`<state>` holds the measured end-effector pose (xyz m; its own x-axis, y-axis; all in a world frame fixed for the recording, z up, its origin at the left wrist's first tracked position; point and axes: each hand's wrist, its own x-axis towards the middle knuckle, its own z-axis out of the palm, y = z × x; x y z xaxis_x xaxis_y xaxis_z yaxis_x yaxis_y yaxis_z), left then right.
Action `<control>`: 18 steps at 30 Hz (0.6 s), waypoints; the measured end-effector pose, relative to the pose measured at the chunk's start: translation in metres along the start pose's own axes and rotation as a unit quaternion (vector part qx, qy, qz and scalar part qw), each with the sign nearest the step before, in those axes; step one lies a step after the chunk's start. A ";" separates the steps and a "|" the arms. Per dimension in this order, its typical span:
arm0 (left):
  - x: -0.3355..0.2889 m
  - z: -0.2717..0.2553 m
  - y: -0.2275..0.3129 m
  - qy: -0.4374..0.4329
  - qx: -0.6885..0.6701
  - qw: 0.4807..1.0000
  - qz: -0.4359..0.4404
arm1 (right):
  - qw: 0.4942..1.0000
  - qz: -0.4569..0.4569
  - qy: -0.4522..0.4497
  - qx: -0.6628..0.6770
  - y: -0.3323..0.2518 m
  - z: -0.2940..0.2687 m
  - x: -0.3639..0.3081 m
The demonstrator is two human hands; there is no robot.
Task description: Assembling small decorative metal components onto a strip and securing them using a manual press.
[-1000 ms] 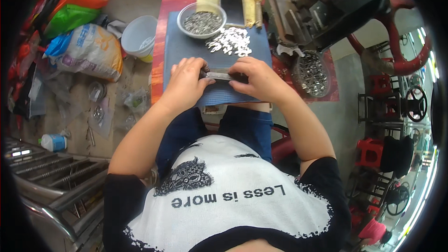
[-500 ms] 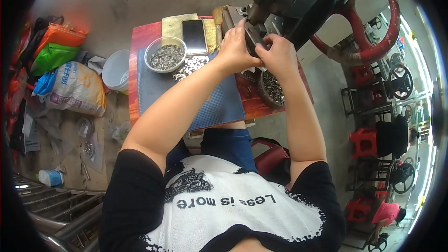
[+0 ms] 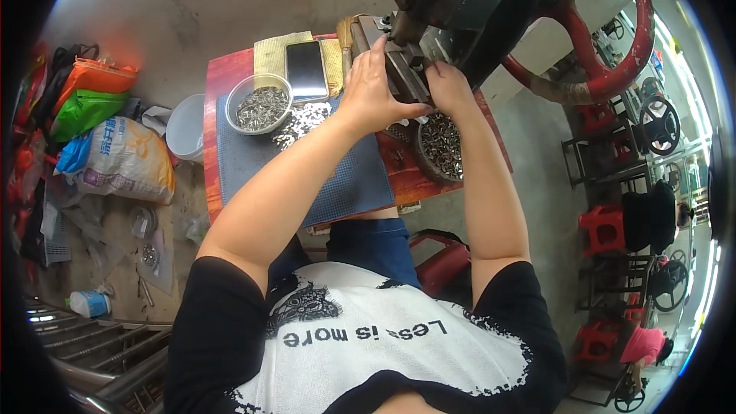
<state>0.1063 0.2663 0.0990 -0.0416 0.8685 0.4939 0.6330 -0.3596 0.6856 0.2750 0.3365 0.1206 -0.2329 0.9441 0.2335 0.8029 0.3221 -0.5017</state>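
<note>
step: i judge this as loading at the press (image 3: 460, 0) — both hands are up at its bed, seating something in the die area at about 12 o'clock of the view.
left hand (image 3: 373, 92): fingers curled, thumb stretched toward 3 o'clock, pressed against the dark metal fixture (image 3: 406, 69) under the press head. looks like it steadies the fixture; i cannot tell whether a small part is pinched underneath.
right hand (image 3: 448, 84): fingers bent and closed on the fixture's right edge, at 3 o'clock of the left hand, the two nearly touching. what sits between the fingertips is hidden.
workpiece: too small or covered to make out; i place it at the fixture between the hands, no firmer than that.
stock: clear bowl (image 3: 259, 103) of small metal pieces at 9 o'clock of the hands; loose pale pieces (image 3: 300, 119) just beside it on the blue mat (image 3: 337, 184).
output: round dark dish (image 3: 441, 146) of small metal pieces at 6 o'clock of the right hand, on the red table (image 3: 218, 84).
other: phone (image 3: 306, 69) on a yellowish cloth (image 3: 268, 50) at 10 o'clock of the left hand; red handwheel (image 3: 606, 31) at 2 o'clock.
next move calls for: my read — part square in the fixture, then fingers clear of the die before the press cycles.
risk: fingertips sit right under the head; pinch hazard.
</note>
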 end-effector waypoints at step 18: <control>0.013 -0.004 -0.013 -0.023 -0.017 0.999 -0.024 | 0.841 -0.030 0.531 -0.096 0.106 -0.184 -0.018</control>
<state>0.0942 0.2810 0.0982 -0.0346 0.8996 0.4354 0.6044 -0.3282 0.7260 0.4654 0.3412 0.2166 0.2641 0.2986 0.9171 0.9046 0.2531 -0.3429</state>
